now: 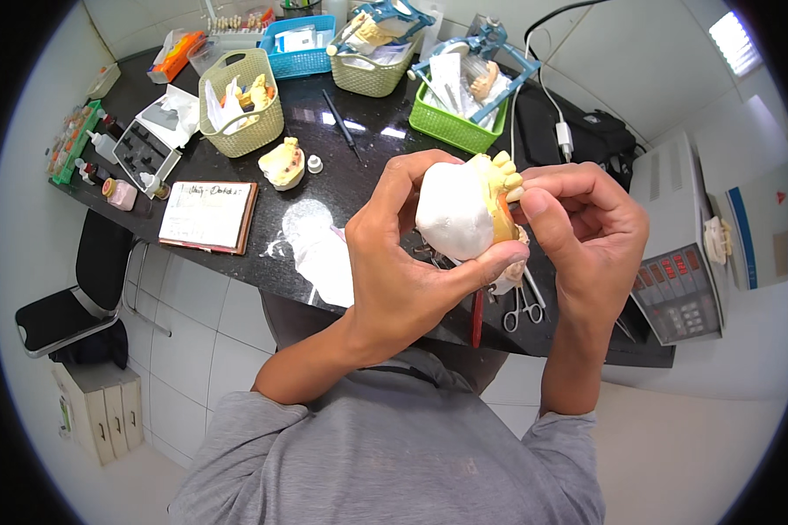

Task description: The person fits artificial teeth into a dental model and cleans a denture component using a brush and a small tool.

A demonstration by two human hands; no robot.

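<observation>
My left hand (394, 271) is wrapped round a dental cast (460, 210) with a white plaster base and yellow teeth, held above the black counter. My right hand (587, 227) pinches a small pale tooth piece (513, 193) at the cast's teeth; whether it is attached there I cannot tell. Partly hidden beneath the cast are another pale model and metal parts. Scissor-like forceps (524, 317) and a red-handled tool (477, 324) lie below my hands. Another cast (282, 166) stands at left beside a small white bottle (315, 164).
The counter (267, 210) carries an open notebook (203, 217), white paper, a pen (341, 122), bottles and several baskets (241, 140) with models and blue articulators along the back. A grey machine (678, 297) stands at the right. A black chair (61, 315) and drawer unit (109, 420) are at the lower left.
</observation>
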